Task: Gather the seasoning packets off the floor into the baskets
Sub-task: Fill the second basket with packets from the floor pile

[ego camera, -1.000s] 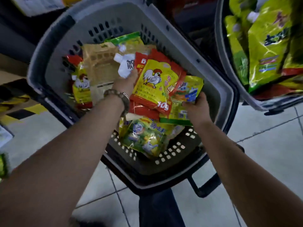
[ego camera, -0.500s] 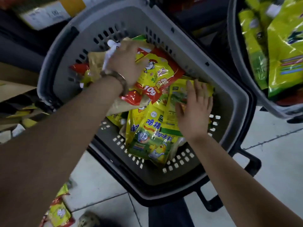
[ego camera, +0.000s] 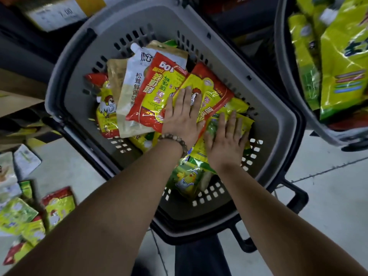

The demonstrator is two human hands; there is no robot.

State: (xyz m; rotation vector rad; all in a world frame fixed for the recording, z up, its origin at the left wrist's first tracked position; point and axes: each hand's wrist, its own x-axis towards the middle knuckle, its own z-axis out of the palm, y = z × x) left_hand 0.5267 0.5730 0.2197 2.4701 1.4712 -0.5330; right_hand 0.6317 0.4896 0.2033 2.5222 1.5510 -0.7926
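Seasoning packets (ego camera: 151,104) fill the middle of the grey basket (ego camera: 283,120), a perforated plastic tub with a rounded rim. I count two baskets in all: the second basket (ego camera: 281,62) stands just right of it, stuffed with glossy lime-green bags (ego camera: 346,62). On top of the pile I count two red-bordered yellow packets with a rooster print, flat rectangles of shiny film, overlapping each other. Left of them lies one white pouch (ego camera: 130,90) with a corner spout, over one tan packet (ego camera: 114,76), and one more rooster packet (ego camera: 105,110) sits by the left wall. A green-and-yellow packet (ego camera: 185,181) pokes out at the near side. The left hand (ego camera: 182,119), with a beaded bracelet (ego camera: 175,139) on its wrist, lies flat with straight fingers on the right-hand red packet. The right hand (ego camera: 227,141), just beside it, presses flat on a green packet. Neither hand grasps anything. Loose packets (ego camera: 56,204) lie on the pale tiled floor (ego camera: 328,196) at near left, blurred; I make out at least four
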